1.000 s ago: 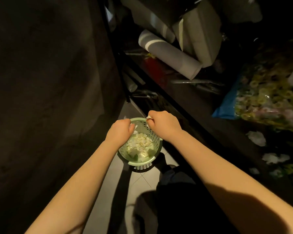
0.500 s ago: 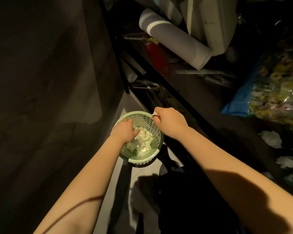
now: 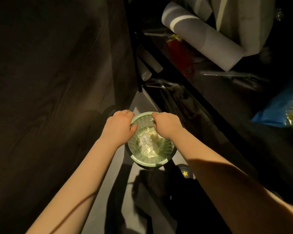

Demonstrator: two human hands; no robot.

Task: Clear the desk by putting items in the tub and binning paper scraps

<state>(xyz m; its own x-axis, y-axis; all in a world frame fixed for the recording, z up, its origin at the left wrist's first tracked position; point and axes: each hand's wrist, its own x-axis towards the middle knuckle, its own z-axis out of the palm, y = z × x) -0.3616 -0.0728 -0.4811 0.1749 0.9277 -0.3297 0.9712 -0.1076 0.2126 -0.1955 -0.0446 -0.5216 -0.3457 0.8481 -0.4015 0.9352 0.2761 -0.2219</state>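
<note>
A: Head view: black desk (image 3: 235, 125) down right side, running near to far. Bin location?

B: On floor, just left of desk edge, mid-shot. Green bin (image 3: 149, 162), perforated plastic wall, upright, approx. half full of paper scraps (image 3: 147, 144).

A: Handling?

B: Prob. light. Thin plastic, a bit flexy in the wall, stiffer at rim. Best taken at rim, opp. sides, to avoid tipping. Scraps v. light, crumpled, soft. No breakage risk, but apt to flutter out if let go from high up.

A: Hands?

B: Left hand (image 3: 120, 125) at far-left rim, fingers curled over the outside, thumb toward the inside, gripping it. Right hand (image 3: 166, 125) over far-right rim, fingers bunched together, pinching a small pale scrap (image 3: 153, 119) just above the opening.

A: Sure re scrap?

B: Tiny, dim light. Looks like paper, can't swear to it.

A: Next move?

B: Likely release low inside bin, w/ left hand steadying the rim. No squeeze needed, only a loose pinch.
</note>
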